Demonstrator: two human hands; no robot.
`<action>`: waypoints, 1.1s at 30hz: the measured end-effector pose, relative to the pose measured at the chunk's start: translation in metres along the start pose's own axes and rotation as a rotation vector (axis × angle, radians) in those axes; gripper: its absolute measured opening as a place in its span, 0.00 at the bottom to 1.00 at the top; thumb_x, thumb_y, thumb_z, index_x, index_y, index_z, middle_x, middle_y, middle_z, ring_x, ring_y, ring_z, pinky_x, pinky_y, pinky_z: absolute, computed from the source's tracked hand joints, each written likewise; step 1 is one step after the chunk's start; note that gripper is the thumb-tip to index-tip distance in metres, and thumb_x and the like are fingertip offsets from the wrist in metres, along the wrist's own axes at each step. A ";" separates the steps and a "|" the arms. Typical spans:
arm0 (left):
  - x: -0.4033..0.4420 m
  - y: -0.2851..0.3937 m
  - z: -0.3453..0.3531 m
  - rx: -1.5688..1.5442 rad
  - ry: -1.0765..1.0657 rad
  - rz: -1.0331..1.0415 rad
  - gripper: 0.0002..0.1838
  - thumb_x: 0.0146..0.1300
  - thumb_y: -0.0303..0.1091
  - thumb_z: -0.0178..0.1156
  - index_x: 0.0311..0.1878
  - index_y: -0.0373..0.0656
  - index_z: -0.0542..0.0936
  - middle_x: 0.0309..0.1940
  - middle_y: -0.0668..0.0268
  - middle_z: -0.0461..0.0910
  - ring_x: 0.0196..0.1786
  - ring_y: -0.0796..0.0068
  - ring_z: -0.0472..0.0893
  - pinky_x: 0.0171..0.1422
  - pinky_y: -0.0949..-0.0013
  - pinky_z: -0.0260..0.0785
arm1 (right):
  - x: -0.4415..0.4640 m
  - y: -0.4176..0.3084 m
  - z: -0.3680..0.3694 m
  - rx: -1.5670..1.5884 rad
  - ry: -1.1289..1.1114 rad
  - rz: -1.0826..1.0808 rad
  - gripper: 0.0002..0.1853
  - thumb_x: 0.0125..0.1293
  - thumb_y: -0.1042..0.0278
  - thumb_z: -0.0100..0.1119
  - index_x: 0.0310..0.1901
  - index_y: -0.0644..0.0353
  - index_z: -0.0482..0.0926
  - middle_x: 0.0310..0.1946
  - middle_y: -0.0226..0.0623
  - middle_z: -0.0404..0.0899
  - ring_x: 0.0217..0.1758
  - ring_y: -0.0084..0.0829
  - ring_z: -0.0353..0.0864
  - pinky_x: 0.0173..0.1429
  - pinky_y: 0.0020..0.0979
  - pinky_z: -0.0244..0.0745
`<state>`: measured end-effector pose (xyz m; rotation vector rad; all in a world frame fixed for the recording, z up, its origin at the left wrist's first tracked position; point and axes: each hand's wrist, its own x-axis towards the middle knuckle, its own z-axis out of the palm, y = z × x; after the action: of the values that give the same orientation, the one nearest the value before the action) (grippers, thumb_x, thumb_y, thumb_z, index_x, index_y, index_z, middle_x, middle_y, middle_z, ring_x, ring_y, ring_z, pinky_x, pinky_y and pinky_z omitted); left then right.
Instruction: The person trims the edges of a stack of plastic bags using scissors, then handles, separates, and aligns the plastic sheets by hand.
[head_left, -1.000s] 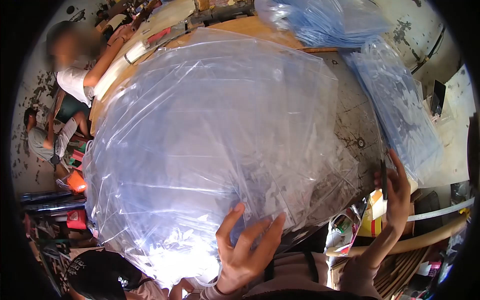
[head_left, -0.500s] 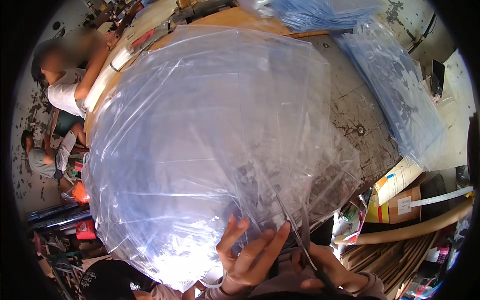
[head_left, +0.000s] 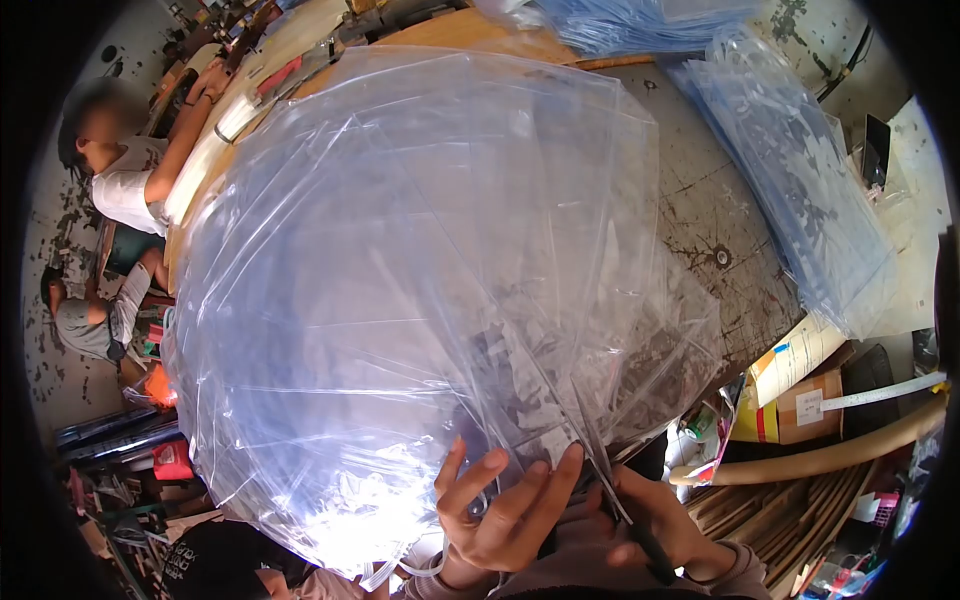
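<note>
Spotting clear plastic sheets layered across the table, we see scissors, blades parted, at their near edge. Our right hand grasps the handles; our left hand has fingers spread at that edge, pinch or not we can't tell. Bluish plastic lies right; a seated person reaches forward, far left.

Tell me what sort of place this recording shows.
Probably a small workshop handling plastic sheeting: large clear sheets spread over a scuffed worktop, a pile of bluish plastic beside them, and scissors in the right hand.
</note>
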<state>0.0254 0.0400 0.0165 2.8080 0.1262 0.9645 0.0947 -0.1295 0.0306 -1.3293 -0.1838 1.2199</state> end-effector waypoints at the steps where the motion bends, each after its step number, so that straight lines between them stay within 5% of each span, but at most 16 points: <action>1: -0.001 0.000 0.001 0.000 0.010 0.004 0.14 0.49 0.54 0.64 0.36 0.62 0.87 0.35 0.79 0.71 0.53 0.71 0.69 0.61 0.55 0.66 | 0.000 0.000 0.000 -0.039 -0.006 -0.007 0.33 0.42 0.51 0.75 0.44 0.62 0.70 0.32 0.29 0.69 0.35 0.19 0.67 0.38 0.21 0.62; 20: -0.005 -0.002 0.006 0.060 0.023 0.029 0.12 0.47 0.43 0.64 0.37 0.66 0.86 0.30 0.83 0.68 0.53 0.79 0.69 0.66 0.46 0.60 | -0.002 -0.001 0.001 0.085 0.041 0.013 0.41 0.39 0.35 0.72 0.42 0.65 0.71 0.26 0.25 0.67 0.27 0.14 0.62 0.31 0.18 0.56; 26: -0.005 -0.003 0.006 0.064 0.016 0.026 0.12 0.46 0.43 0.64 0.37 0.65 0.86 0.31 0.83 0.69 0.53 0.79 0.68 0.66 0.47 0.61 | -0.004 0.004 -0.001 0.104 0.062 0.009 0.38 0.40 0.44 0.75 0.44 0.67 0.71 0.24 0.25 0.68 0.27 0.14 0.65 0.31 0.18 0.59; 28: -0.004 -0.003 0.005 0.052 0.015 0.027 0.12 0.46 0.43 0.64 0.38 0.65 0.86 0.30 0.83 0.69 0.53 0.79 0.68 0.65 0.47 0.61 | -0.004 0.007 -0.002 0.057 0.068 0.007 0.31 0.44 0.57 0.77 0.47 0.62 0.73 0.28 0.25 0.72 0.30 0.15 0.70 0.35 0.19 0.64; 33: -0.008 -0.004 0.004 0.035 0.026 0.047 0.13 0.46 0.39 0.63 0.38 0.62 0.86 0.28 0.82 0.70 0.52 0.80 0.67 0.63 0.48 0.62 | 0.002 0.009 -0.004 0.094 0.021 -0.022 0.33 0.43 0.56 0.77 0.48 0.62 0.72 0.30 0.26 0.72 0.34 0.16 0.71 0.38 0.21 0.67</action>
<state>0.0215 0.0425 0.0081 2.8430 0.0814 1.0192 0.0931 -0.1327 0.0211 -1.2551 -0.1243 1.1814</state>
